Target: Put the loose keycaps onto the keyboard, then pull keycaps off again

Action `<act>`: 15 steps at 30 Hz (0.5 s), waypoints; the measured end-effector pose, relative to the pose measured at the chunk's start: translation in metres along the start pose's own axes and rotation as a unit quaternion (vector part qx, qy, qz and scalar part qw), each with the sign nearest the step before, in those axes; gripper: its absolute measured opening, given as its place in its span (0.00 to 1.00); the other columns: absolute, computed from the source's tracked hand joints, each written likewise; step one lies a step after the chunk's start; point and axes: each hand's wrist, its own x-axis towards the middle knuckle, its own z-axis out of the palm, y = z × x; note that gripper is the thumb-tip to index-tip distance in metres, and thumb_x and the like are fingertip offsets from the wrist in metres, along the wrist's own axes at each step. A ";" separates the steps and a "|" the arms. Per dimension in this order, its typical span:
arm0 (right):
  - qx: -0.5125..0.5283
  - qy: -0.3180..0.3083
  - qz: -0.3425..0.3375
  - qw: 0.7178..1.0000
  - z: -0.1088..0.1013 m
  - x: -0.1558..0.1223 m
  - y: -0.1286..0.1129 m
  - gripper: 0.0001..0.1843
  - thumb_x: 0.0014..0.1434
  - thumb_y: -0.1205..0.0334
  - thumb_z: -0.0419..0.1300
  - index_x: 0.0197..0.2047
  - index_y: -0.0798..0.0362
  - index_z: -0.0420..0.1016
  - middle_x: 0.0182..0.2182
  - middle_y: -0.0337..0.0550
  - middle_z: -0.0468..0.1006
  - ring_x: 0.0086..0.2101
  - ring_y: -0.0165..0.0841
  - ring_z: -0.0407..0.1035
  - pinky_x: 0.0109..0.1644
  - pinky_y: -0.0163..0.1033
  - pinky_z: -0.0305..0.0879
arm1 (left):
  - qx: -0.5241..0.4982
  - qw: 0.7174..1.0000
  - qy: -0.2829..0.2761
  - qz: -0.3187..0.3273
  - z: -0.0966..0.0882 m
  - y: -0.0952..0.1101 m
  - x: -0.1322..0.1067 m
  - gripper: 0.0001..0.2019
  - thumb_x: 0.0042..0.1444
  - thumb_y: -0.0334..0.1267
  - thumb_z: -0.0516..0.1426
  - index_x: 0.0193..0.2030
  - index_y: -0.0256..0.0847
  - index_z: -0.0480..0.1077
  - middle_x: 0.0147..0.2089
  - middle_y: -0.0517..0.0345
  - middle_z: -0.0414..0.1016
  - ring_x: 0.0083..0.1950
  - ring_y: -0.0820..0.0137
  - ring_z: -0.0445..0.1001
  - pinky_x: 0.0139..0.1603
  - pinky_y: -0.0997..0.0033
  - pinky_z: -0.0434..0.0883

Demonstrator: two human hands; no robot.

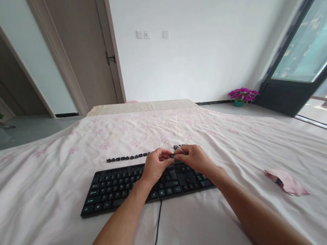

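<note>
A black keyboard (112,193) lies flat on the bed, and my two hands meet over its upper right part. My left hand (156,166) is closed, its thumb and fingers pinching a small black keycap (172,155). From the other side, my right hand (196,159) is also closed, its fingertips at the same keycap. A thin silvery two-pronged metal tool (180,149) sticks out of the right hand's grip; its exact kind is hard to make out. Behind the keyboard runs a row of loose keycaps (127,158), with a few others (176,147) just beyond the right fingers.
A black cable (156,238) runs from the keyboard towards me. On the wrinkled pale bedsheet (46,192), a pink cloth (287,182) with something dark on it lies to the right. Purple flowers (243,95) stand on the floor by the glass door.
</note>
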 end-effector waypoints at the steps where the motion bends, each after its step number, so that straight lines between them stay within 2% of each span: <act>1: -0.001 0.000 0.000 1.000 0.000 0.000 -0.001 0.11 0.52 0.54 0.60 0.34 0.51 0.80 0.26 0.36 0.78 0.29 0.31 0.70 0.32 0.33 0.60 | 0.004 1.000 -0.004 0.000 0.000 0.000 0.000 0.15 0.45 0.39 0.65 0.39 0.36 0.73 0.35 0.54 0.77 0.37 0.68 0.76 0.42 0.68 0.72; 15: -0.036 0.003 -0.002 0.999 -0.002 -0.001 0.000 0.09 0.51 0.56 0.60 0.33 0.51 0.79 0.26 0.37 0.79 0.28 0.31 0.70 0.31 0.33 0.59 | 0.033 0.999 -0.017 0.006 0.002 0.000 0.000 0.14 0.46 0.38 0.64 0.40 0.35 0.72 0.35 0.54 0.77 0.37 0.68 0.76 0.41 0.68 0.72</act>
